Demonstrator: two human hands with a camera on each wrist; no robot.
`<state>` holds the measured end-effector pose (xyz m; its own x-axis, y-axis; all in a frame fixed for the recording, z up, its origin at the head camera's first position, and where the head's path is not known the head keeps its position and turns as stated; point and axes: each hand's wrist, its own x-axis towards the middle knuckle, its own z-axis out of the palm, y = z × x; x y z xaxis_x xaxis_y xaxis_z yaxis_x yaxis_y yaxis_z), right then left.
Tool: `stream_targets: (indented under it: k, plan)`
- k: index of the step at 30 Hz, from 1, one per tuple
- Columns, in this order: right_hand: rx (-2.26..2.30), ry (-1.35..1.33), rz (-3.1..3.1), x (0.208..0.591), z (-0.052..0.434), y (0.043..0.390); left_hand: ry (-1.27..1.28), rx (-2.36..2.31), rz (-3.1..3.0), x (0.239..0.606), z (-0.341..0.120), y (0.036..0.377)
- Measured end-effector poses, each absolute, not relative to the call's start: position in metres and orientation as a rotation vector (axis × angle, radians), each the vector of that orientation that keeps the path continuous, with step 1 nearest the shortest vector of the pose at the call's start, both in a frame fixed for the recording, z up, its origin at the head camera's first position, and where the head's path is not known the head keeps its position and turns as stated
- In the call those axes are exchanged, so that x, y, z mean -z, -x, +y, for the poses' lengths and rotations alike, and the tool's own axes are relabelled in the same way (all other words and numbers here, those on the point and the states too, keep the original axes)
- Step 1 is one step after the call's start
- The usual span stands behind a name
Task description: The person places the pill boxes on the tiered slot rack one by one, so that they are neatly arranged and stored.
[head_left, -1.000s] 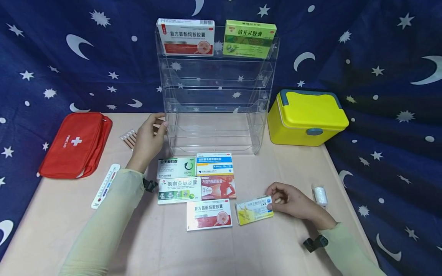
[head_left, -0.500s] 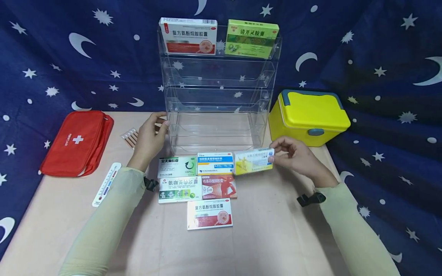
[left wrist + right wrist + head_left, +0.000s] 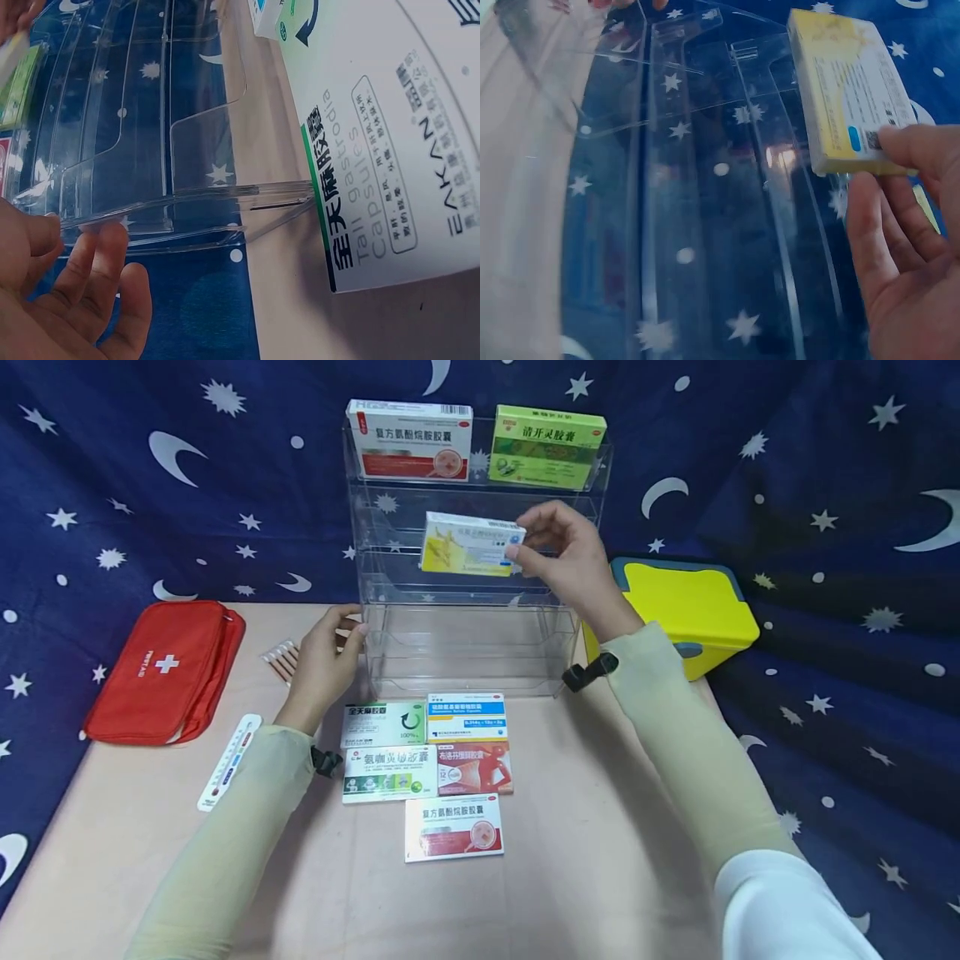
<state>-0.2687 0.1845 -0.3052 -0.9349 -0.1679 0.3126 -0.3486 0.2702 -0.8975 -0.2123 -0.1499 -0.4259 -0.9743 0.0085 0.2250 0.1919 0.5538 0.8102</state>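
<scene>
My right hand (image 3: 570, 560) pinches a yellow-and-white medicine box (image 3: 472, 545) by its right end, in front of the middle tiers of a clear tiered display rack (image 3: 465, 672). The right wrist view shows the thumb on one face of that medicine box (image 3: 855, 97) and fingers behind it. At the rack's left side, my left hand (image 3: 326, 660) grips its edge between thumb and fingers; the left wrist view shows this hand (image 3: 82, 277) on the clear side panel. On the top tier stand a red-and-white medicine box (image 3: 411, 443) and a green medicine box (image 3: 547, 447).
Several medicine boxes lie before the rack, among them a green-and-white box (image 3: 384, 724) and a red box (image 3: 474, 768). A red first-aid pouch (image 3: 168, 672), a thermometer card (image 3: 229, 762) and cotton swabs (image 3: 281, 660) are left. A yellow case (image 3: 686, 610) stands right.
My right hand has lifted the yellow-and-white medicine box from the table, carrying it up and leftward to the rack's middle tiers. My left hand has stayed at the rack's side.
</scene>
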Motion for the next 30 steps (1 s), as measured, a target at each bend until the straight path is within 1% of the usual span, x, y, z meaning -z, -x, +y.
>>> stream_targets:
  k: [4, 8, 14, 22, 30]
  plan:
    - [-1.679, -0.443, -2.398, 0.286, 0.163, 0.292, 0.183, 1.379, -2.594, 0.427, -0.15, 0.213]
    - [-1.599, -0.44, -2.416, 0.271, 0.143, 0.307, 0.19, 1.378, -2.585, 0.427, -0.15, 0.213]
    - [-1.422, -0.49, -2.484, 0.267, 0.122, 0.322, 0.187, 1.374, -2.582, 0.428, -0.151, 0.213]
    - [-1.278, -0.609, -2.591, 0.273, 0.112, 0.323, 0.19, 1.378, -2.593, 0.427, -0.151, 0.212]
    - [-1.257, -0.619, -2.64, 0.277, 0.111, 0.323, 0.179, 1.374, -2.601, 0.427, -0.152, 0.213]
